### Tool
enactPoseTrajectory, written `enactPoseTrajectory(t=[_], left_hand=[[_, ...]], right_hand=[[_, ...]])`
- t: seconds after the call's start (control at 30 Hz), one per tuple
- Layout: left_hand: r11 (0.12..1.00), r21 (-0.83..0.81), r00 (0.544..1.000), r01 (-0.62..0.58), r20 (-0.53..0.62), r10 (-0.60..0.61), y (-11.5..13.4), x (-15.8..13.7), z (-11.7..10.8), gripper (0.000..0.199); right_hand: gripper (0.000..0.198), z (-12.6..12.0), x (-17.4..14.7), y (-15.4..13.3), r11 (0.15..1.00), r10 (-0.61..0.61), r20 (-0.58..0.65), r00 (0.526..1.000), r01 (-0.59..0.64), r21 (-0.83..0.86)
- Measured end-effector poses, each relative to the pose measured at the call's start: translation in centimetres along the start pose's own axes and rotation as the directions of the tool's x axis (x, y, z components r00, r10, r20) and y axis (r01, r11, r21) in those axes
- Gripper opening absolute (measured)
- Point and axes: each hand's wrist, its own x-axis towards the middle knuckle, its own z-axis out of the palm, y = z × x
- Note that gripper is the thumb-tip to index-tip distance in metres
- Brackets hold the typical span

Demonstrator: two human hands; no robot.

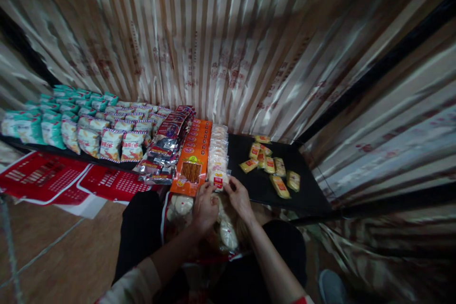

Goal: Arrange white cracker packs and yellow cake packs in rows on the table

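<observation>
My left hand (205,206) and my right hand (239,198) close on the lower edge of a small white snack packet (218,180) with a red label, one on each side. This packet is at the front of a row of white packets (218,145) running back to the curtain. Just left of the row lie orange pretzel-stick bags (192,156), overlapping one another. Below my hands, an open bag (164,221) rests on my lap with more white packets (228,235) inside; my forearms hide part of it.
Dark foil packets (166,142), white snack bags (110,145) and teal-topped bags (52,128) stand on the left of the black shelf (245,145). Several yellow packets (280,186) lie loosely on its right. A striped curtain (213,47) hangs behind; red printed sheets (42,175) hang in front.
</observation>
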Motion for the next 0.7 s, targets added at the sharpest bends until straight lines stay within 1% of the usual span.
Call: enactPoseTrajectory(t=[0.13,0.27,0.4,0.57,0.7], left_hand=[[0.999,0.03,1.0,-0.014,0.023,0.013,-0.3,0.6,1.0,0.045],[0.999,0.052,1.0,0.004,0.018,-0.005,0.3,0.9,1.4,0.047],[0.998,0.062,1.0,-0.015,0.011,0.014,0.7,1.0,1.6,0.052],[0.999,0.034,0.999,-0.037,0.002,0.037,0.0,1.3,2.4,0.057],[0.998,0.017,0.998,-0.062,-0.008,0.063,-0.6,1.5,3.3,0.059]], right_hand=[[0.033,0.4,0.9,1.0,0.997,-0.008,-0.023,1.0,0.007,-0.073],[0.032,0.7,1.4,1.4,0.991,-0.029,-0.058,0.998,0.021,-0.129],[0.04,1.1,1.6,1.4,0.986,-0.051,-0.08,0.995,0.037,-0.165],[0.042,1.3,1.5,1.3,0.968,-0.109,-0.109,0.988,0.08,-0.236],[0.044,1.2,1.4,1.4,0.957,-0.12,-0.106,0.987,0.087,-0.276]])
